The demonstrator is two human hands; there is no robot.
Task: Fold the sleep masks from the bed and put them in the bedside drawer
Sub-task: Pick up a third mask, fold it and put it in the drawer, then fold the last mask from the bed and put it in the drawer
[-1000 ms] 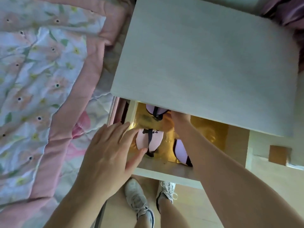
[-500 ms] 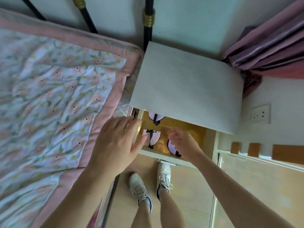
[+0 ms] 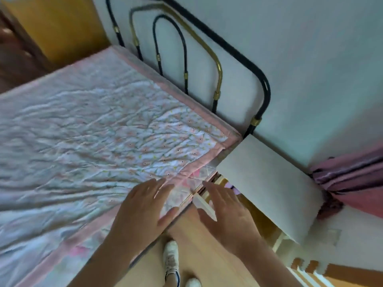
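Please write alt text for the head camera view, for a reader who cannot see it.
Two empty open hands, left hand and right hand, hover over the bed's edge and the open bedside drawer, where a bit of pink sleep mask shows. The quilted bed holds no masks; the image is motion-blurred.

Floral quilt [image 3: 99,129] flat over bed [image 3: 207,108].

Two hands [image 3: 143,212], one bed [image 3: 87,129], one drawer [image 3: 204,201], two shoes [image 3: 171,259]

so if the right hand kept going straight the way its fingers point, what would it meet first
Probably the open drawer: the right hand, open and empty, points up-left over its white front edge, with the quilt edge and bed beyond. The picture is blurred, so depth is uncertain.
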